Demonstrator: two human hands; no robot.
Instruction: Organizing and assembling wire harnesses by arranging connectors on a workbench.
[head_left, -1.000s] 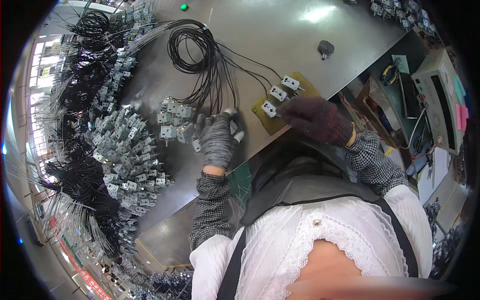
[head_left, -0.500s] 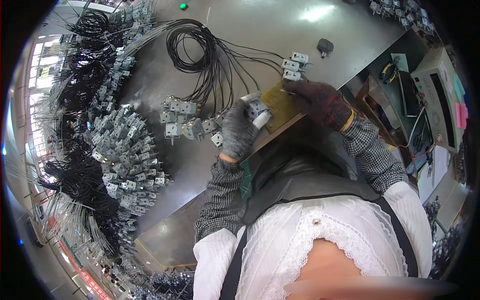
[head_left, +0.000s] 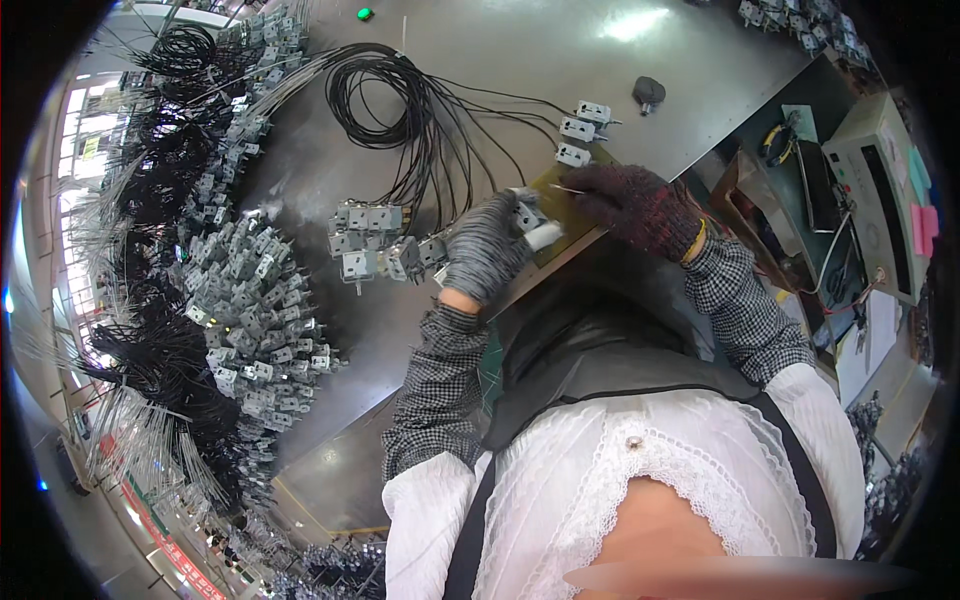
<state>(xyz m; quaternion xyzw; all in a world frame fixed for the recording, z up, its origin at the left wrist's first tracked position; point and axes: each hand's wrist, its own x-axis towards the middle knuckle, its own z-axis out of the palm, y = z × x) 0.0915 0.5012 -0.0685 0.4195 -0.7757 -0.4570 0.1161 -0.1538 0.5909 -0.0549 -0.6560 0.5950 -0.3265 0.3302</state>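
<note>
My left hand [head_left: 488,243], in a grey glove with white fingertip covers, grips a small metal-boxed thermostat [head_left: 527,216] above a brass-coloured plate [head_left: 578,230] at the table edge. My right hand [head_left: 640,208], in a dark red and black glove, is closed just right of it. From its fingers a thin metal pin-like tool [head_left: 567,188] points toward the thermostat; its handle is hidden. Beyond the plate sit three more thermostats [head_left: 577,130] with short shafts. Another group of thermostats [head_left: 367,235] lies left of my left hand, and their black capillary leads [head_left: 385,105] run to a coil.
A large heap of thermostats [head_left: 250,310] with bundled black leads fills the left side. A dark grey knob-like piece [head_left: 648,95] lies on the metal table [head_left: 500,60]. At right are a beige instrument box [head_left: 870,190], pliers [head_left: 775,145] and an open carton [head_left: 750,205].
My left hand has shifted slightly up and right, tilting the thermostat. The right hand has edged left with the pin-like tool. The three thermostats beyond the plate sit a little farther left.
</note>
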